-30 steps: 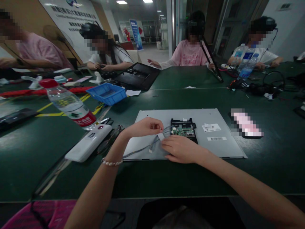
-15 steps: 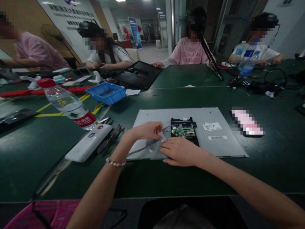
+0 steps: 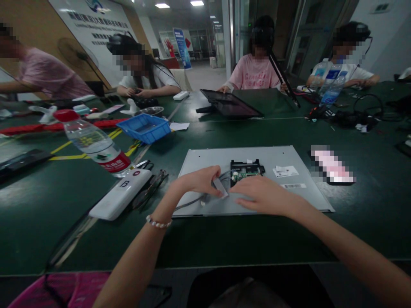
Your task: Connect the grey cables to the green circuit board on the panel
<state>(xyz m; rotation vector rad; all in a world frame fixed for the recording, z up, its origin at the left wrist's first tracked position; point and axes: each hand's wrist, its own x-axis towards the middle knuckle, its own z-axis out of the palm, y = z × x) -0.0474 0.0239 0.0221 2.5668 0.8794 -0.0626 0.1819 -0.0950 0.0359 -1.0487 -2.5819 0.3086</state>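
A flat grey metal panel lies on the table in front of me, with a green circuit board in a black bracket at its middle. Grey cables run across its left part to the board. Between thumb and fingers, my left hand pinches a whitish translucent strip, which looks like tape, over the cables. My right hand hovers over the panel with fingers stretched out and apart. Its fingertips are close to the strip's right side, and it covers the lower part of the board.
Left of the panel are glasses, a white power bank, a tilted water bottle and a blue bin. A phone lies to the right. Across the table, a person in pink holds a dark flat screen-like part.
My right hand has moved right and up, its fingers now off the strip. My left hand still grips the strip. Across the table, the dark part has been tilted and shifted right.
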